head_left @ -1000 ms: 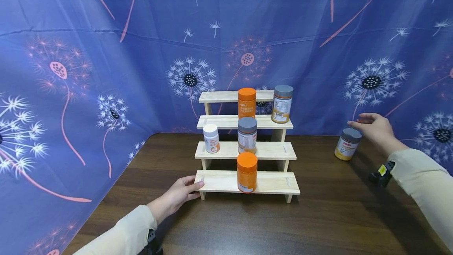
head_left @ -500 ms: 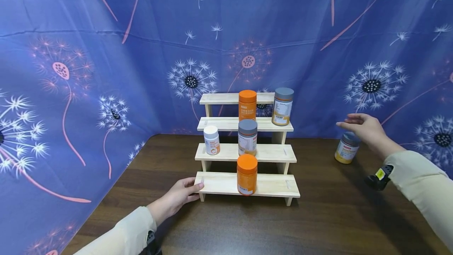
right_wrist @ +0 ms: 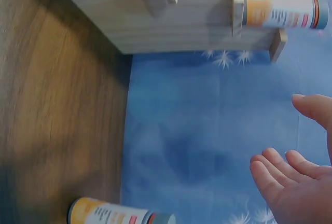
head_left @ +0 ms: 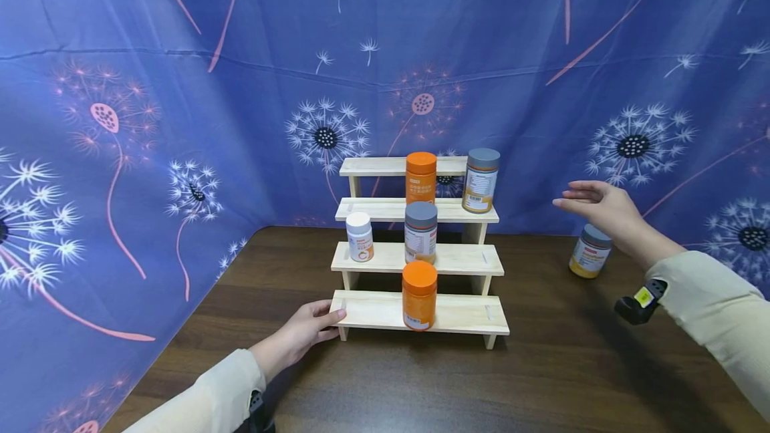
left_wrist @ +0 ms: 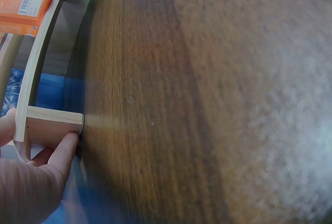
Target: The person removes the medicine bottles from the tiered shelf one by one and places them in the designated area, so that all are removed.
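Observation:
My left hand (head_left: 301,333) grips the left end of the lowest step of a tiered wooden display stand (head_left: 373,309). In the left wrist view its thumb lies over the board and its fingers reach the wooden leg (left_wrist: 54,125) underneath. On the right, my right hand (head_left: 607,212) is in the air with fingers and thumb apart, holding nothing. Below it a grey-lidded supplement jar (head_left: 588,256) with a yellow base stands on the table, apart from the hand. The right wrist view shows that jar (right_wrist: 116,212) at the bottom edge and the hand's fingers spread.
An orange jar (head_left: 419,296) stands on the lowest step. The second step holds a white bottle (head_left: 359,238) and a grey-lidded jar (head_left: 420,236). Higher up are another orange jar (head_left: 420,182) and a grey-lidded jar (head_left: 480,182). A blue dandelion-print cloth (head_left: 252,119) hangs behind.
My right hand has moved left from above the grey-lidded jar on the table and risen slightly. That jar stays put. My left hand keeps its grip on the stand.

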Demonstrator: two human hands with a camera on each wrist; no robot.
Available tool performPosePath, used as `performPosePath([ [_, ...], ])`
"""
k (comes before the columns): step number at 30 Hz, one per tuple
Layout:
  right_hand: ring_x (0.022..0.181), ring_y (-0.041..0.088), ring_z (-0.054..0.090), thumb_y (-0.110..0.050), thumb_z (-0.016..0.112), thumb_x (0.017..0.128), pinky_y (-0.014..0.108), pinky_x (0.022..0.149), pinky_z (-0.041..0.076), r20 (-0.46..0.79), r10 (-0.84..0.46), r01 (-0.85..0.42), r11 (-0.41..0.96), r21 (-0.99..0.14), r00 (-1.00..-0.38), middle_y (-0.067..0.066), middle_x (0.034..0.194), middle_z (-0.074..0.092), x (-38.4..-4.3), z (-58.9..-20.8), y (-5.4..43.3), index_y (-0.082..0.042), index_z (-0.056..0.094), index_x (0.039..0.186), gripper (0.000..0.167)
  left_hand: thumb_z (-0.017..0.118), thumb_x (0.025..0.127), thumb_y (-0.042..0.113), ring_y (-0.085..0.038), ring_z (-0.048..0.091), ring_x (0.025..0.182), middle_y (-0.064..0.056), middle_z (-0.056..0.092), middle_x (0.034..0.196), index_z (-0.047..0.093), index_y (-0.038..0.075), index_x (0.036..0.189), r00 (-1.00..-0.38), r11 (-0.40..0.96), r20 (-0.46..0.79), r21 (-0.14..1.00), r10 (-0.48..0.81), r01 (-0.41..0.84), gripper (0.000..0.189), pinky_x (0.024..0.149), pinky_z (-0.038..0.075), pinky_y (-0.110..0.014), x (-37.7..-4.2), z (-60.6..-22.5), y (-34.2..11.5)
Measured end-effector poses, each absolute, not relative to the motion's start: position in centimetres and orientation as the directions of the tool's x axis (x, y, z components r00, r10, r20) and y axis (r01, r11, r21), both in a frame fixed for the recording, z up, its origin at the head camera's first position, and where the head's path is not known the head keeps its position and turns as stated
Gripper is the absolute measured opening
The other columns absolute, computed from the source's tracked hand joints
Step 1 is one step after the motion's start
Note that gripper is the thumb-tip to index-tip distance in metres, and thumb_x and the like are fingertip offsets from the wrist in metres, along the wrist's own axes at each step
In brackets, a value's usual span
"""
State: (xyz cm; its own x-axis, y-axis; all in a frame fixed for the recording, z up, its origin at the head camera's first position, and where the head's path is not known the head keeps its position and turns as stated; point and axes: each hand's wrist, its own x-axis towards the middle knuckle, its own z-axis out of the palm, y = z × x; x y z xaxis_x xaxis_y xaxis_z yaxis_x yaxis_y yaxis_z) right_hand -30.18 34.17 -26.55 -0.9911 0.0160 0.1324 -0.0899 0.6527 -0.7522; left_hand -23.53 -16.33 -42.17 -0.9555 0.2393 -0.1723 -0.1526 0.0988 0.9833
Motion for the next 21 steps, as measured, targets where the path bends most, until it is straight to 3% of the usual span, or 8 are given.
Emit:
performPosePath([
  [4,0.134,0.042,0.035,-0.055,0.061,0.089,0.065,0.106,0.034,0.153,0.005,-0.113,0.646,-0.754,-0.988,-0.017,0.113,0.056,-29.9,-26.3,33.1,-0.002,0.030,0.150,0.087,0.061,0.096,0.017,-0.020,0.062,0.105,-0.026,0.057,0.125,0.037,-0.018,0.137,-0.957,0.104,-0.172,0.983,0.232,-0.152,0.059,0.101,0.050,-0.046,-23.6,-42.2,-16.4],
  [7,0.134,0.041,0.037,-0.056,0.060,0.089,0.063,0.107,0.035,0.162,0.004,-0.121,0.645,-0.754,-0.987,0.001,0.130,0.059,-30.1,-26.2,32.2,-0.003,0.031,0.149,0.086,0.061,0.096,0.017,-0.022,0.062,0.106,-0.028,0.055,0.127,0.038,-0.018,0.136,-0.959,0.107,-0.175,0.982,0.224,-0.154,0.058,0.101,0.050,-0.046,-23.6,-42.4,-16.5],
  [11,0.134,0.040,0.038,-0.056,0.060,0.090,0.062,0.108,0.035,0.167,-0.004,-0.132,0.633,-0.763,-0.986,0.023,0.144,0.045,-30.4,-26.0,30.8,-0.003,0.031,0.149,0.085,0.061,0.096,0.018,-0.024,0.062,0.108,-0.029,0.054,0.128,0.038,-0.017,0.136,-0.959,0.106,-0.174,0.982,0.224,-0.154,0.058,0.101,0.050,-0.047,-23.4,-42.5,-16.7],
  [21,0.134,0.037,0.040,-0.053,0.063,0.089,0.061,0.109,0.035,0.180,-0.050,-0.173,0.605,-0.777,-0.982,0.022,0.144,0.046,-31.0,-25.3,28.4,-0.004,0.035,0.148,0.082,0.061,0.096,0.018,-0.022,0.063,0.106,-0.026,0.056,0.126,0.038,-0.017,0.136,-0.957,0.101,-0.174,0.983,0.234,-0.154,0.058,0.100,0.050,-0.045,-23.6,-42.5,-16.6],
])
